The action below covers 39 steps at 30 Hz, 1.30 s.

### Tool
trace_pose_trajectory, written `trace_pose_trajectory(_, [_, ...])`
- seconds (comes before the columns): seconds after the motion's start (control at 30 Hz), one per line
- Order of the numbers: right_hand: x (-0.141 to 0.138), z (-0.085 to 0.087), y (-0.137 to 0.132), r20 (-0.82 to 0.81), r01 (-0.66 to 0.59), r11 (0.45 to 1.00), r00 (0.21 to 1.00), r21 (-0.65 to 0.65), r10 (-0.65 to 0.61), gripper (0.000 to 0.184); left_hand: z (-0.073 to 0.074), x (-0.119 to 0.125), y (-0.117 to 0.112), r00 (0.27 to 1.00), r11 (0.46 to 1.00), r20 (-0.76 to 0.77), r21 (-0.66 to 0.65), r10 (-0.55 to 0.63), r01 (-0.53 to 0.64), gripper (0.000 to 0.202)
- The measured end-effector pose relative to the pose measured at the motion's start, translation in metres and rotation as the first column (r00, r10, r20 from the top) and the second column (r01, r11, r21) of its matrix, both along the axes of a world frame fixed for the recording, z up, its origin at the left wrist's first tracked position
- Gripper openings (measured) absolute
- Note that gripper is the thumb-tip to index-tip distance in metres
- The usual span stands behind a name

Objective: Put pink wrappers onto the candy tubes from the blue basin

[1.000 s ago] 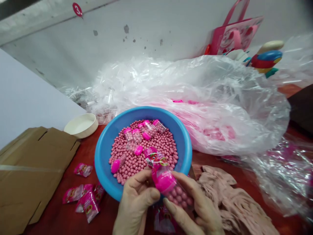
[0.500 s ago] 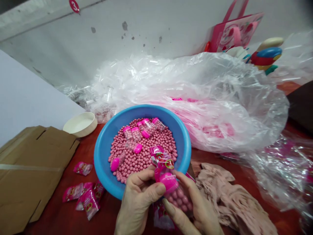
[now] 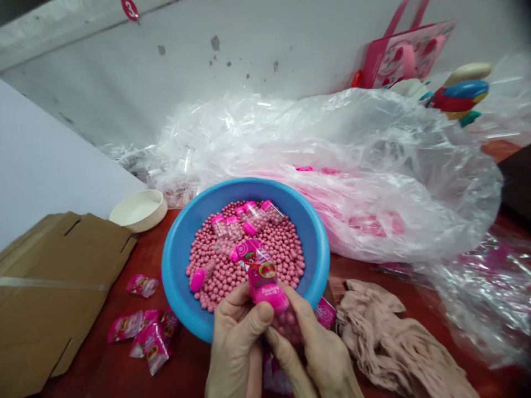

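Note:
Between my hands is a small clear jar (image 3: 271, 298) with a pink cap, full of pink candy balls. A glossy pink printed wrapper (image 3: 258, 260) extends from the cap end, over the basin. My left hand (image 3: 234, 337) is closed, thumb and fingers pinching the jar near its cap. My right hand (image 3: 313, 345) wraps round the jar's body from the other side and hides part of it. Just beyond my hands stands a blue basin (image 3: 176, 282) holding many pink candy balls (image 3: 240, 272). Several pink-capped jars (image 3: 218, 225) lie on top of the balls.
Several pink wrapped packets (image 3: 151, 340) lie left of the basin, beside flattened cardboard (image 3: 62, 298). A white shallow dish (image 3: 139, 211) sits behind them. Large clear plastic bags (image 3: 373, 166) fill the back, and a crumpled beige cloth (image 3: 385, 337) lies on the right.
Both hands have shifted slightly left with the jar. The wrapper now tilts further left over the candy balls, and less of the jar's body shows. The whole view has moved slightly.

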State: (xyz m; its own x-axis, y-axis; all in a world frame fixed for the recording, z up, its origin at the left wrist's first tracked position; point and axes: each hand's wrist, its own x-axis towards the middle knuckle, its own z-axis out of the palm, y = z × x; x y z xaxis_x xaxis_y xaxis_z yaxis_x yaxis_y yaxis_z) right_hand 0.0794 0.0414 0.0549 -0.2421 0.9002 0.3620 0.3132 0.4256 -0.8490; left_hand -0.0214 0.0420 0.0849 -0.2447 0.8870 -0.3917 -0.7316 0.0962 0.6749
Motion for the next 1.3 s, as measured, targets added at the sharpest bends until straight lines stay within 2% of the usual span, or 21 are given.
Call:
trace_pose_trajectory(0.1, [-0.001, 0.003, 0.001, -0.030, 0.010, 1.000, 1.000, 0.021, -0.010, 0.046, 0.007, -0.002, 0.002, 0.991, 0.995, 0.084, 0.009, -0.100, 0.100, 0.025])
trace_pose_trajectory(0.17, [0.000, 0.005, 0.004, -0.025, 0.024, 0.999, 0.999, 0.039, -0.023, 0.049, 0.011, -0.002, 0.004, 0.986, 0.990, 0.079, 0.028, -0.143, 0.142, 0.020])
trace_pose_trajectory(0.23, [0.001, 0.006, 0.007, 0.030, 0.017, 0.997, 0.999, 0.069, -0.019, 0.051, 0.011, 0.000, 0.004, 0.990, 0.991, 0.041, 0.029, -0.132, 0.131, 0.017])
trace_pose_trajectory(0.33, [0.002, 0.006, 0.012, 0.115, -0.003, 0.994, 0.993, 0.114, -0.010, 0.053, 0.004, 0.003, 0.003, 0.996, 0.996, 0.007, 0.027, -0.086, 0.085, 0.019])
trace_pose_trajectory(0.43, [0.009, 0.004, 0.016, 0.165, -0.034, 0.996, 0.986, 0.087, 0.019, 0.054, -0.004, 0.005, 0.001, 0.997, 0.996, -0.007, 0.045, -0.075, 0.075, 0.024])
trace_pose_trajectory(0.53, [0.024, 0.005, 0.018, 0.284, -0.079, 0.993, 0.957, 0.088, 0.051, 0.051, -0.006, 0.004, 0.002, 0.997, 0.998, -0.052, 0.043, -0.049, 0.051, 0.021])
trace_pose_trajectory(0.6, [0.033, 0.011, 0.021, 0.324, -0.038, 0.991, 0.946, 0.125, -0.005, 0.045, -0.004, 0.004, 0.004, 0.994, 0.996, -0.092, 0.058, -0.055, 0.060, 0.015])
trace_pose_trajectory(0.67, [0.036, 0.018, 0.024, 0.267, 0.044, 0.989, 0.960, 0.141, -0.080, 0.041, -0.003, 0.005, 0.006, 0.987, 0.990, -0.126, 0.089, -0.100, 0.111, 0.012])
trace_pose_trajectory(0.77, [0.030, 0.027, 0.030, 0.108, 0.107, 0.994, 0.988, 0.012, -0.108, 0.028, -0.001, 0.006, 0.007, 0.973, 0.978, -0.184, 0.126, -0.141, 0.166, 0.015])
trace_pose_trajectory(0.87, [0.019, 0.032, 0.036, -0.016, 0.062, 0.975, 0.998, -0.215, -0.068, 0.028, -0.001, 0.006, 0.006, 0.970, 0.972, -0.191, 0.149, -0.150, 0.179, 0.020])
trace_pose_trajectory(0.93, [0.016, 0.032, 0.040, -0.058, 0.023, 0.967, 0.998, -0.254, -0.039, 0.028, -0.002, 0.004, 0.006, 0.978, 0.976, -0.144, 0.136, -0.149, 0.169, 0.022])
trace_pose_trajectory(1.03, [0.014, 0.031, 0.042, -0.047, -0.003, 0.998, 0.999, -0.069, 0.000, 0.029, -0.001, 0.003, 0.010, 0.996, 0.998, -0.072, 0.038, -0.051, 0.054, 0.017])
trace_pose_trajectory(1.13, [0.013, 0.022, 0.037, 0.089, 0.006, 0.990, 0.996, 0.143, -0.019, 0.044, 0.001, 0.004, 0.017, 0.994, 0.993, -0.016, -0.043, 0.110, -0.110, 0.012])
trace_pose_trajectory(1.23, [0.010, 0.008, 0.029, 0.225, 0.003, 0.980, 0.973, 0.197, -0.049, 0.049, 0.002, 0.006, 0.021, 0.979, 0.977, 0.011, -0.061, 0.203, -0.202, 0.013])
trace_pose_trajectory(1.3, [0.009, 0.001, 0.026, 0.204, 0.001, 0.983, 0.978, 0.182, -0.039, 0.043, 0.002, 0.006, 0.022, 0.974, 0.973, 0.026, -0.057, 0.224, -0.222, 0.015])
